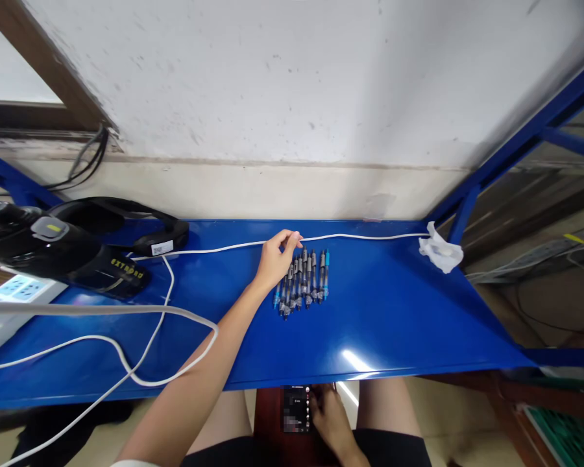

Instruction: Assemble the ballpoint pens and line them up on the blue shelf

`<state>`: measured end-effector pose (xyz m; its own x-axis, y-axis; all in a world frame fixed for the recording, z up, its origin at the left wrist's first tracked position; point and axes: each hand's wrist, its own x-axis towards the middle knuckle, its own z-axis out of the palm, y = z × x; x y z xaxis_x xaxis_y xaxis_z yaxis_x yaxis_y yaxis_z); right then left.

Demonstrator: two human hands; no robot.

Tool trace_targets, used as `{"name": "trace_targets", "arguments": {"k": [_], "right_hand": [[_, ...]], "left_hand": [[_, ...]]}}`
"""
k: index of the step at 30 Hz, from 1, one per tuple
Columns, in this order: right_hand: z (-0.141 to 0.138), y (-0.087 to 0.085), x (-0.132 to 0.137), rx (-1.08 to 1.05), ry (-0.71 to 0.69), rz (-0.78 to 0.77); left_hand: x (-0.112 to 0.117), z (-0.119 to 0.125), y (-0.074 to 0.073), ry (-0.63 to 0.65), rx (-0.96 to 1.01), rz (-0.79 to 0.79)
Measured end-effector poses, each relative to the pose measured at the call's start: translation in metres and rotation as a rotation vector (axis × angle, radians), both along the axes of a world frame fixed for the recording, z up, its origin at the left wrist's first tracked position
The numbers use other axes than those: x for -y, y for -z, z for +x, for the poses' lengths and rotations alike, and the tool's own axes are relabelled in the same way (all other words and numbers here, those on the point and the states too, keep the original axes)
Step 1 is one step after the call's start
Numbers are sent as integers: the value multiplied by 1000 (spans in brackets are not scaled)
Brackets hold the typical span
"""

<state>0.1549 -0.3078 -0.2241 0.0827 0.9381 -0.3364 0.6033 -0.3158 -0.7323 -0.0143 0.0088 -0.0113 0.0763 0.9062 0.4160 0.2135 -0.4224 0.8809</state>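
My left hand (274, 258) reaches over the blue table, with thumb and fingertips pinched together right at the white cable (350, 236). Whether the cable or anything else is between the fingertips cannot be made out. Just right of this hand lies a row of several click pens (307, 275), side by side and pointing toward me. Most are grey and black; the outer ones have light-blue parts. Below the table edge, between my legs, my right hand (331, 415) is curled at the right side of a phone (296, 415) with a lit, dark screen. Its fingers are partly in shadow.
A black device marked with yellow letters (111, 269) and a black headband-like object (168, 237) stand at the left, near a white power strip (24, 288). White cords (126, 370) loop across the left side. Crumpled white tissue (440, 250) sits by the right frame.
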Motion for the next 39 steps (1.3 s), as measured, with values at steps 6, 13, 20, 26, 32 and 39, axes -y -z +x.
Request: {"name": "trace_targets", "arguments": {"k": [6, 13, 20, 26, 32, 39], "right_hand": [[5, 11, 7, 65, -80, -155], [2, 14, 8, 228, -161, -243], [4, 23, 6, 237, -182, -256], [5, 19, 6, 255, -247, -261], [2, 10, 2, 306, -246, -289], [4, 20, 6, 266, -224, -241]], "left_hand": [[-1, 0, 1, -11, 14, -18], [-1, 0, 1, -7, 17, -18], [-2, 0, 1, -14, 17, -25], [-4, 0, 4, -16, 22, -32], [-4, 0, 5, -12, 27, -28], [-4, 0, 5, -7, 39, -35]]}}
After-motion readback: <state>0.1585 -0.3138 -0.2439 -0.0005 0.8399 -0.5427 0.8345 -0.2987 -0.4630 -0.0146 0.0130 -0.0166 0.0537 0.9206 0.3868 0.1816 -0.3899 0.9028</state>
